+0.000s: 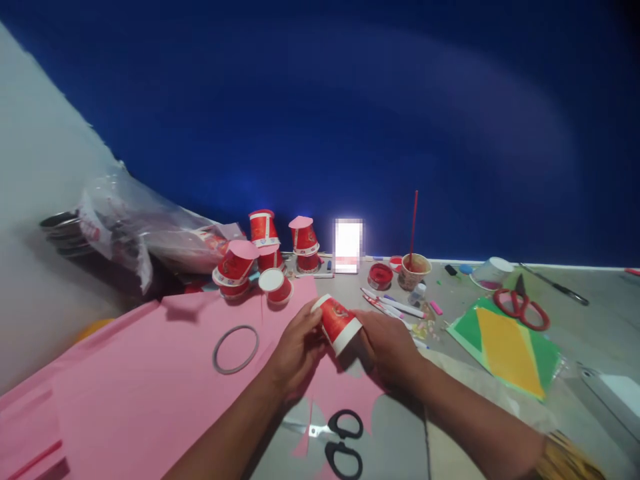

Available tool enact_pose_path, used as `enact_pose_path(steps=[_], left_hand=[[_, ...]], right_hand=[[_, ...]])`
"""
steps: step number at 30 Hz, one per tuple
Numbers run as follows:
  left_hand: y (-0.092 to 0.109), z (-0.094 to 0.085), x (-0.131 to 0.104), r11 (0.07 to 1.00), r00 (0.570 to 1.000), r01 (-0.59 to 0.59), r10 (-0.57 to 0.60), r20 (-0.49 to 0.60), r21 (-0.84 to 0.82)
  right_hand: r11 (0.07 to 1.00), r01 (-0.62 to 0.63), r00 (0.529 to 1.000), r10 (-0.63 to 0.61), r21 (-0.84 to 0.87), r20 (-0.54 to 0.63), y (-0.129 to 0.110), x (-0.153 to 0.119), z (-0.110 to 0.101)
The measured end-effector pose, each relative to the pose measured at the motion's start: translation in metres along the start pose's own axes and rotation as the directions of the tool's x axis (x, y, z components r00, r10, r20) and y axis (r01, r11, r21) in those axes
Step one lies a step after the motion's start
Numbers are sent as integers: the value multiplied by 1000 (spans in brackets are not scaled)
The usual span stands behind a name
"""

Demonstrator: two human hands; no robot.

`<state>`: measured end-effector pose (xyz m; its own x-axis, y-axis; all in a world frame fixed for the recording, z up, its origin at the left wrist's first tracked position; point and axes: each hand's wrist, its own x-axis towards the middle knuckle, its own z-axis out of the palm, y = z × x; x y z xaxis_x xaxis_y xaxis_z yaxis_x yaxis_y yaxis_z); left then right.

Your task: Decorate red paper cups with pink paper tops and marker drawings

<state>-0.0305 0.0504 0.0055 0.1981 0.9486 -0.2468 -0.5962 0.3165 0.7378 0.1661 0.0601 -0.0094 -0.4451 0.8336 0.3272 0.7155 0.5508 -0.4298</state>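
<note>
A red-painted paper cup [336, 323] with white bands at both ends is held tilted between my two hands. My left hand [301, 347] grips its left side near the narrower end. At the wider end, my right hand [391, 343] closes on the right side; some of its fingers are hidden behind the cup. Below the hands lie black-handled scissors [344, 427], with blades pointing left over cut pink paper [345, 393]. Another red cup [277, 289] with a white top stands just beyond my left hand.
Several red cups with pink paper tops [304, 233] stand at the back left. A pink sheet [140, 380] holds a grey ring [215, 353]. Rightward are a paint jar [380, 276], a cup with a brush [415, 273], markers [400, 305], red-handled scissors [533, 315] and coloured paper [507, 347].
</note>
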Motion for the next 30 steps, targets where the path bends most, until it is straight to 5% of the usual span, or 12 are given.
enact_pose_path(steps=[3, 8, 25, 30], left_hand=[[-4, 0, -3, 1000, 1000, -4, 4, 21, -2], [9, -12, 7, 997, 999, 13, -15, -35, -80], [-4, -38, 7, 959, 974, 207, -182, 138, -196], [-6, -38, 2, 986, 964, 162, -153, 217, -24]], right_hand=[[980, 108, 992, -118, -170, -53, -5, -4, 8], [954, 247, 935, -281, -172, -217, -13, -9, 12], [933, 332, 915, -354, -140, -193, 1, -9, 13], [939, 326, 945, -328, -114, -4, -12, -10, 4]])
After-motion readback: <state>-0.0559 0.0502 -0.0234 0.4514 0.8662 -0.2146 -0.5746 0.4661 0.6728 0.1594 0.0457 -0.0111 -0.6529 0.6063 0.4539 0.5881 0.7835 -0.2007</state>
